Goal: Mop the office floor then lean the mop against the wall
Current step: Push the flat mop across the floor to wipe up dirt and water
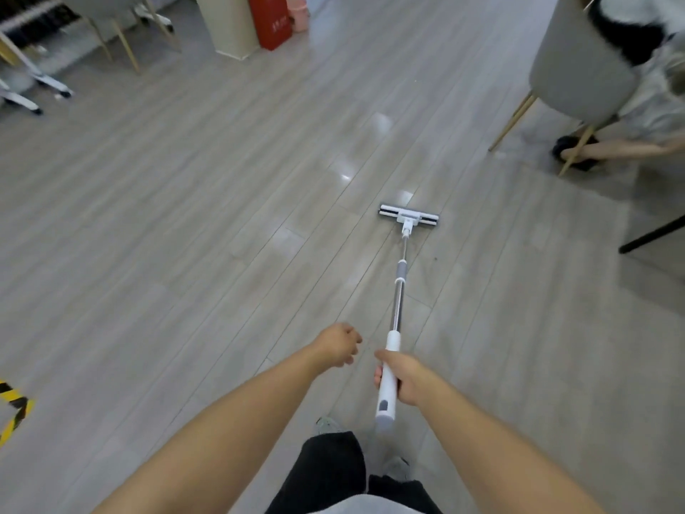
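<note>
The mop (pixel 396 309) is held out in front of the person, tilted, with its flat head (pixel 409 215) resting on the grey plank floor (pixel 185 224). The head is white with dark pads at both ends. The pole is made up of a thin metal rod, a grey collar, a bright metal section and a white handle (pixel 392 343) with a grey end.

The handle is grasped by the right hand (pixel 402 380), with the fingers wrapped round it. The left hand (pixel 339 345) is held just beside the handle, apart from it, with its fingers loosely curled and nothing held.

Open floor is available to the left of and beyond the head. Movement is bounded on the right by a grey chair (pixel 582 61) with wooden legs and a black furniture leg (pixel 652 233). The far side is bounded by a cream box (pixel 226 24), a red box (pixel 268 20) and wheeled bases (pixel 48 81). Yellow-black tape (pixel 13 406) is laid at the lower left.
</note>
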A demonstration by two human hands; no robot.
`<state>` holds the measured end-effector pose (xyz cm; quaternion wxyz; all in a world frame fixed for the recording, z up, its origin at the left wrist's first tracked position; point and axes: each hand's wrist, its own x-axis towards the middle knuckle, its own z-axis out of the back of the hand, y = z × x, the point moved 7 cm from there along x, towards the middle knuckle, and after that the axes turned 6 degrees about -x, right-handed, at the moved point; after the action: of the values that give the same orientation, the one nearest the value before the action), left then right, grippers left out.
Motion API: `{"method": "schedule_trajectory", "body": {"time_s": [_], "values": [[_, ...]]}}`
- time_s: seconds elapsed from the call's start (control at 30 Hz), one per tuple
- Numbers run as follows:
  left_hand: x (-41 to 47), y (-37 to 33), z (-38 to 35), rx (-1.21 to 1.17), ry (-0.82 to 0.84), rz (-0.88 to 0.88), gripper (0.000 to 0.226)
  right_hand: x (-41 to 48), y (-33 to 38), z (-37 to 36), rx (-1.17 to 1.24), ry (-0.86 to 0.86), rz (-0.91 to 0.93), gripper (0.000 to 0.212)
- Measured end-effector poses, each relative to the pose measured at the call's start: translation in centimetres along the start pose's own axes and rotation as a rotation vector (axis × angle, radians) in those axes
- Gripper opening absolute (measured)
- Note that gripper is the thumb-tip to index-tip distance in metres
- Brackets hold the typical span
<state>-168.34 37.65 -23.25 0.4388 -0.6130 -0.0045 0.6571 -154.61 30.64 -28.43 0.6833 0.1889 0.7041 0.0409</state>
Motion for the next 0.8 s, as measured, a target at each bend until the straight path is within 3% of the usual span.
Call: {"method": "schedule_trajectory", "body": {"time_s": [0.2, 0.33, 0.63, 0.8], "values": [[1.3, -3.3, -3.1, 0.135, 0.107, -0.057, 0.02, -2.5, -1.3, -0.2, 0.0, -0.034, 0.005, 0.011], [4.9, -4.1, -3.9, 0.176, 0.151, -0.036, 0.03, -2.2, -0.9, -0.4, -0.044, -0.144, -0.001, 0.022], [10.0, -2.0, -5.0, -0.026, 0.303, 0.221, 0.036, -1.0, -1.1, -4.1, -0.205, -0.378, -0.028, 0.016], [11.5, -1.4, -5.0, -0.036, 0.344, 0.283, 0.031, -0.9, -1.0, -4.2, -0.254, -0.405, -0.022, 0.01]]}}
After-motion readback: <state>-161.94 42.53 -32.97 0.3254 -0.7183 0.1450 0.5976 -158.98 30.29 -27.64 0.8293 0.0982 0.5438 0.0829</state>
